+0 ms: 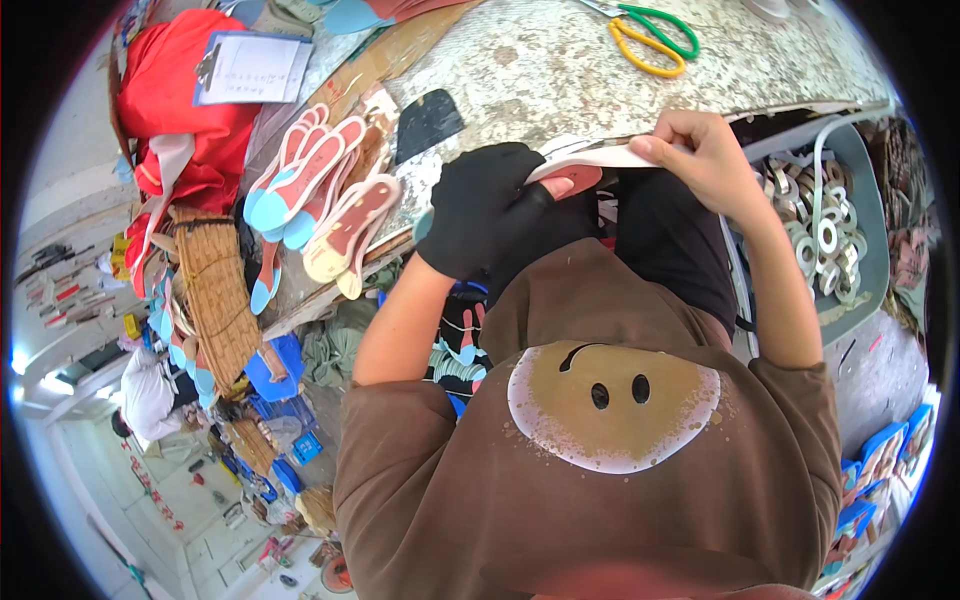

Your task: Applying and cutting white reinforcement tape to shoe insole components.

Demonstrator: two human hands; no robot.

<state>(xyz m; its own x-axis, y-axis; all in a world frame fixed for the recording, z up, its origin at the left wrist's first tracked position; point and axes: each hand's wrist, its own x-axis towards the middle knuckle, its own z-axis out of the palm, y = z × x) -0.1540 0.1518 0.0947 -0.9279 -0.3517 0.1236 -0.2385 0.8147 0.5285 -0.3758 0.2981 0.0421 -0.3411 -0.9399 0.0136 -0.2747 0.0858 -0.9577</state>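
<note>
My left hand point(484, 208), in a black glove with a bare thumb tip, is closed round a shoe insole point(582, 181) with a reddish underside, just off the bench's near edge. A white strip point(605, 156) runs along the insole and out toward the right. My bare right hand point(705, 165) pinches the far end of this strip between thumb and fingers. The insole's other end is hidden in the glove. To the left on the bench lie several pink and blue insoles point(300, 185) with pale rims, and a black flat piece point(428, 124).
Green and yellow scissors point(655, 38) rest on the worn bench point(520, 70). A grey bin point(868, 170) of tape rolls point(825, 225) stands at my right. A clipboard point(255, 70) lies on red cloth point(165, 90) at the far left. Farther left, a person point(150, 400) in white is bent over.
</note>
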